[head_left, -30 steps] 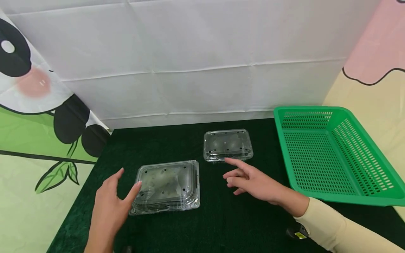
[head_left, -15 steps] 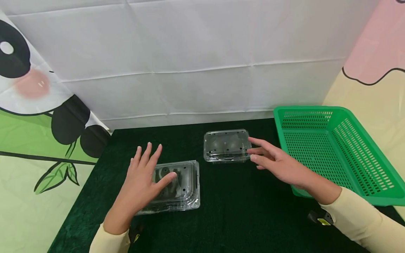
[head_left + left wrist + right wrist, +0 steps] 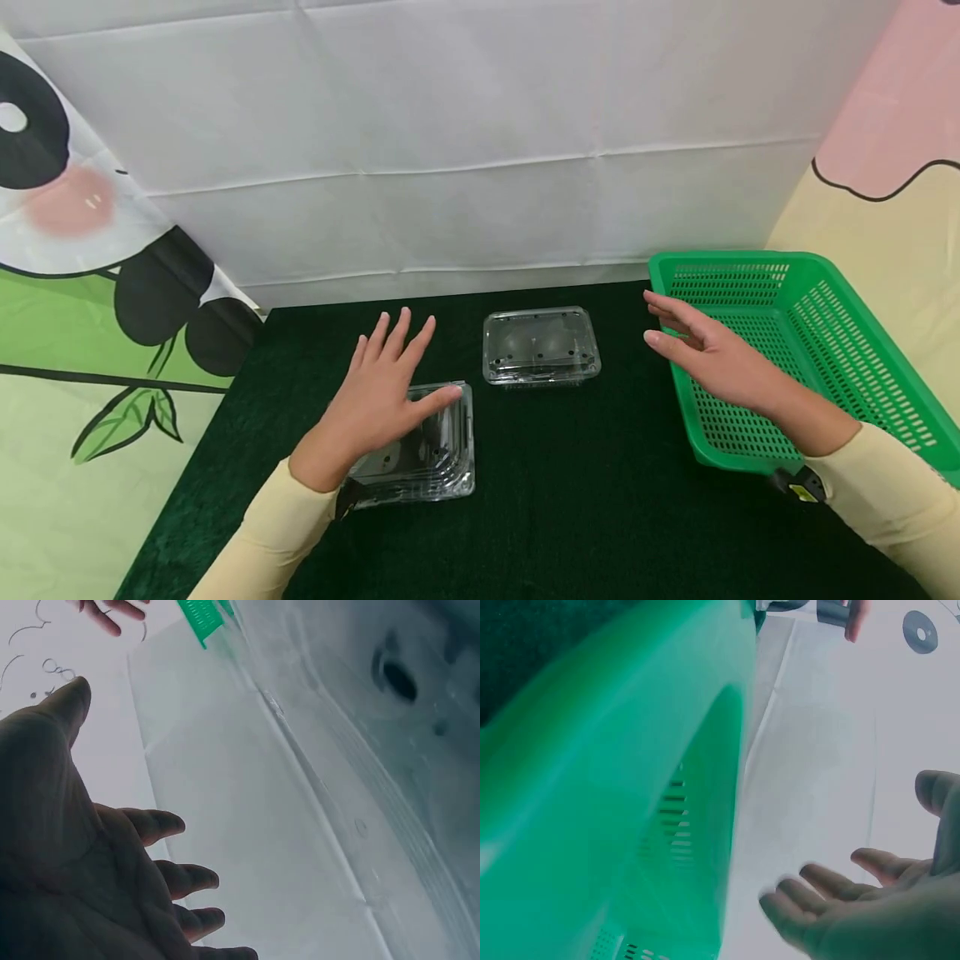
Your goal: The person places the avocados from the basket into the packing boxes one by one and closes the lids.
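Note:
My left hand point(image 3: 377, 404) hovers palm down with its fingers spread over the larger clear plastic clamshell box point(image 3: 444, 473) and hides its left part. In the left wrist view, the hand point(image 3: 112, 862) is apart from the box point(image 3: 420, 817). A smaller clear clamshell box point(image 3: 540, 343) lies farther back, between my hands. My right hand point(image 3: 716, 358), with fingers extended and thumb apart, is held above the left side of the green plastic basket point(image 3: 750, 257). The right wrist view shows a gap between this hand point(image 3: 862, 911) and the basket wall point(image 3: 615, 802). Neither hand holds anything.
Dark green cloth point(image 3: 570, 492) covers the table. A white cloth backdrop point(image 3: 465, 150) hangs behind it, with printed cartoon panels point(image 3: 75, 333) at the sides. The basket fills the table's right side. Dark wrist devices point(image 3: 802, 485) are worn near both cuffs.
My left hand has moved forward and right, from the left of the larger box to above it. My right hand has moved right, from near the smaller box to over the basket's edge.

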Demonstrator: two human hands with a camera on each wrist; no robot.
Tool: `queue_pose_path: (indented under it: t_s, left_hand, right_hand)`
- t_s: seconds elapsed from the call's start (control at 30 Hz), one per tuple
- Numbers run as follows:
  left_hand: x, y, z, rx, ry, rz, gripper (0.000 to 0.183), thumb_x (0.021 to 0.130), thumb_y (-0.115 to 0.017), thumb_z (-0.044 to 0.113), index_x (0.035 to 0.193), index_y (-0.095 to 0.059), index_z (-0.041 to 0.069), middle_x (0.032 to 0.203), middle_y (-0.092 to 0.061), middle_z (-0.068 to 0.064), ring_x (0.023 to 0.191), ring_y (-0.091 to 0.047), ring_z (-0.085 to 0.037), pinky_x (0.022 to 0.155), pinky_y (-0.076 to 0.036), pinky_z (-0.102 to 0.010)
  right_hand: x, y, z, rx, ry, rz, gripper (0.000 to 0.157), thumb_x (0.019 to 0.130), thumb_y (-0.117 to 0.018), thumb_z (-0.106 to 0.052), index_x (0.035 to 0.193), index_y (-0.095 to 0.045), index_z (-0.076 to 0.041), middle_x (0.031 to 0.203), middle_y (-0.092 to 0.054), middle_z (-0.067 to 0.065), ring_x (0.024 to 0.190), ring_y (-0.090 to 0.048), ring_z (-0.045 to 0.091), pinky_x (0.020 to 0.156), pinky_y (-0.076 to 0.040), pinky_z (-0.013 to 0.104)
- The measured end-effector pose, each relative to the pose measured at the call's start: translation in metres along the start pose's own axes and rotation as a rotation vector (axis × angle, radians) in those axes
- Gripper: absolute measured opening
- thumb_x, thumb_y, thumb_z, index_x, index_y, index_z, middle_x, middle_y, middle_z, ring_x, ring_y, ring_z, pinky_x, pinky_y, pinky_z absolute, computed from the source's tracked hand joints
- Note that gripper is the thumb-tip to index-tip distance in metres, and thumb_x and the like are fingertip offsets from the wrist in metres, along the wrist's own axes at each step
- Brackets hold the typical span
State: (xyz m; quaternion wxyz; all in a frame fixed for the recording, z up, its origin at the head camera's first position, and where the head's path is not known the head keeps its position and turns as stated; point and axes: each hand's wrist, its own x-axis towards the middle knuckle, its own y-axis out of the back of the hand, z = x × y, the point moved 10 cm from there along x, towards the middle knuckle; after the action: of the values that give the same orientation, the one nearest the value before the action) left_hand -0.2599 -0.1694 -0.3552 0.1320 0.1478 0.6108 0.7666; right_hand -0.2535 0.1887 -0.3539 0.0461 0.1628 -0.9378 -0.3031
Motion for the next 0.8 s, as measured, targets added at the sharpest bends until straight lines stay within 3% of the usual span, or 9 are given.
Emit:
queue_pose_path:
  t_s: [0.27, 0.5, 0.67, 0.8]
  left_hand:
    - [0.015, -0.006, 0.000, 0.013, -0.009, -0.054, 0.102, 0.091, -0.049, 0.080, 0.167, -0.013, 0.023, 0.172, 0.003, -0.011, 0.156, 0.010, -0.035, 0.122, 0.001, -0.064]
    - [0.015, -0.010, -0.001, 0.027, -0.001, -0.067, 0.103, 0.091, -0.050, 0.080, 0.167, -0.013, 0.022, 0.172, 0.003, -0.013, 0.156, 0.010, -0.037, 0.122, 0.000, -0.065]
    - [0.016, -0.009, -0.001, 0.027, 0.008, -0.075, 0.103, 0.091, -0.049, 0.080, 0.167, -0.011, 0.023, 0.172, 0.004, -0.014, 0.155, 0.010, -0.040, 0.121, 0.001, -0.066]
    - [0.021, -0.006, 0.001, 0.042, 0.007, -0.070, 0.102, 0.091, -0.048, 0.080, 0.167, -0.011, 0.023, 0.172, 0.004, -0.015, 0.155, 0.009, -0.042, 0.121, 0.001, -0.066]
  right_hand:
    - [-0.002, 0.016, 0.015, -0.178, -0.070, 0.010, 0.075, 0.109, -0.045, -0.050, 0.167, -0.011, -0.016, 0.171, -0.006, 0.020, 0.154, -0.006, 0.047, 0.113, -0.014, 0.077]
    - [-0.001, 0.023, 0.023, -0.509, -0.096, 0.050, 0.085, 0.104, -0.050, -0.059, 0.166, -0.016, -0.012, 0.168, -0.003, 0.028, 0.148, 0.000, 0.061, 0.108, 0.000, 0.083]
    - [-0.003, 0.021, 0.021, -0.566, -0.114, 0.042, 0.088, 0.102, -0.049, -0.063, 0.167, -0.016, -0.014, 0.168, -0.003, 0.029, 0.147, -0.001, 0.062, 0.108, 0.000, 0.083]
    - [-0.001, 0.022, 0.012, -0.621, -0.082, 0.066, 0.089, 0.101, -0.050, -0.064, 0.166, -0.019, -0.013, 0.168, -0.007, 0.030, 0.148, -0.003, 0.062, 0.110, -0.001, 0.081]
